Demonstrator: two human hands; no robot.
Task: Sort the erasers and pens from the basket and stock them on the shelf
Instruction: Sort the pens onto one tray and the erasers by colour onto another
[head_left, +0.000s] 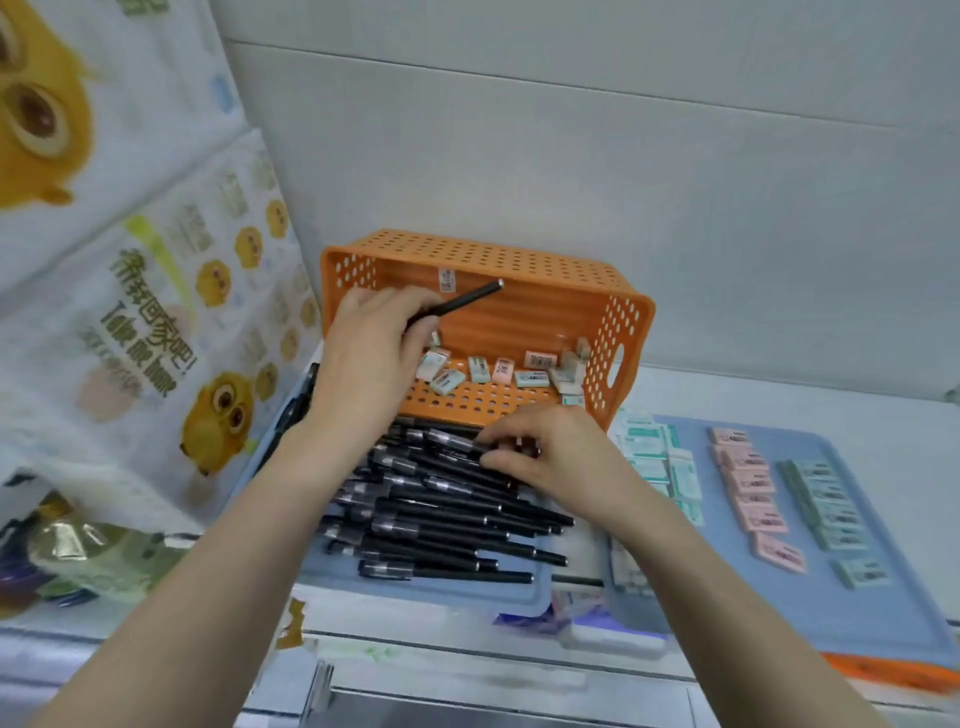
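Left hand (374, 353) pinches one black pen (457, 304) inside tipped orange basket (618, 332). Right hand (545, 452), fingers curled, grips pens atop pen pile (441, 519) on blue tray (524, 597). Loose erasers (483, 369) in basket.

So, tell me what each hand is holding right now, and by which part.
The left hand pinches a black pen by its lower end. The right hand touches the pen pile; a grip there cannot be told.
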